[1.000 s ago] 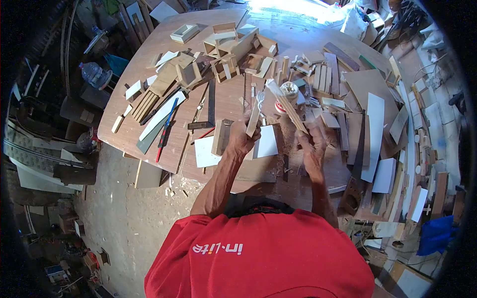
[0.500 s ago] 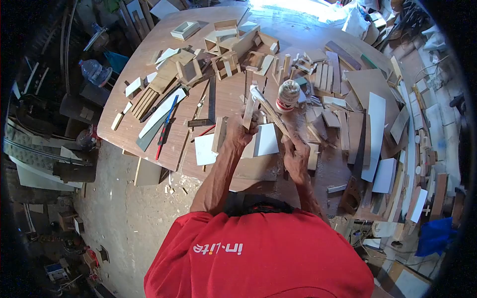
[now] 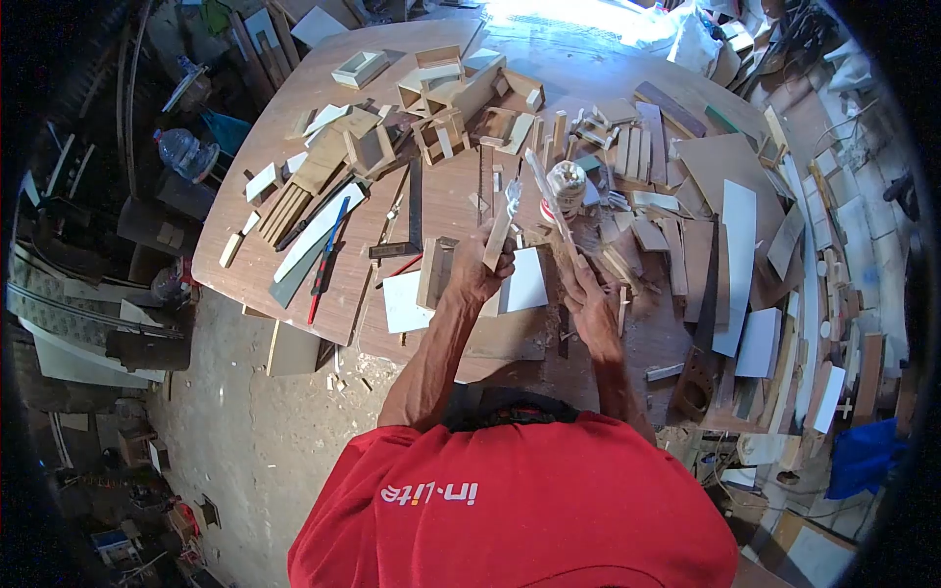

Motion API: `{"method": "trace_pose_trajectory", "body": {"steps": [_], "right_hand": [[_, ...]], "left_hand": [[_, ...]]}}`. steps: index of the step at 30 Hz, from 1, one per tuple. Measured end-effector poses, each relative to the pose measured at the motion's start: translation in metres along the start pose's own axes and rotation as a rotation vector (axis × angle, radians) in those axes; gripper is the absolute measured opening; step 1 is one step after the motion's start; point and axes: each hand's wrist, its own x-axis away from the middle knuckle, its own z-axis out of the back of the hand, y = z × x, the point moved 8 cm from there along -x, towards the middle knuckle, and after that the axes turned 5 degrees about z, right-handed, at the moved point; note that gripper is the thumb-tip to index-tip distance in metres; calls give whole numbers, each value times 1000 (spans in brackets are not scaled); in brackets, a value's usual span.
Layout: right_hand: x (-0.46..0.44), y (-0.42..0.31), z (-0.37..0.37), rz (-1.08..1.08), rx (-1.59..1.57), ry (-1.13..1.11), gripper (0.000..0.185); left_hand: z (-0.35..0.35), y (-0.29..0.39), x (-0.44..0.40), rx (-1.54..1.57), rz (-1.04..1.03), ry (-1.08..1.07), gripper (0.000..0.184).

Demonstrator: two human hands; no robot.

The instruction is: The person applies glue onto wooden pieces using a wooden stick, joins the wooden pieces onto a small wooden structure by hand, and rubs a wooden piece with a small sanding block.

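Note:
My left hand (image 3: 477, 269) is closed around a small wooden piece (image 3: 498, 235) with white glue-like stuff on its upper end. In my right hand (image 3: 588, 294) is a thin wooden stick (image 3: 552, 206), its tip whitish and pointing up and away. The stick's tip is a little right of the wooden piece, apart from it. Just right of the stick stands a jar (image 3: 567, 183) with a white, crusted top and a red label. Below my left hand lie a white panel (image 3: 525, 280) and an upright wooden block (image 3: 434, 274).
Small wooden boxes (image 3: 461, 88) stand on the table's far side. A black square (image 3: 416, 211), a red-and-blue tool (image 3: 321, 274) and long strips lie at the left. Wood offcuts (image 3: 637, 152) and a handsaw (image 3: 704, 343) lie at the right.
The stick first came down to the wooden piece's top, then moved away to the right, and its tip is now apart. My left hand has shifted only slightly.

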Motion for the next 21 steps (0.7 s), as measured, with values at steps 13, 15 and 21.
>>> {"method": "trace_pose_trajectory", "body": {"steps": [13,15,21], "right_hand": [[-4,28,-19,-209,-41,-225,38],[2,35,-11,-224,-57,-199,40],[16,21,10,-179,20,-142,42]], "left_hand": [[7,-1,-5,39,20,-6,15],[10,-1,-4,40,15,3,15],[8,5,-9,25,23,-40,16]]}}
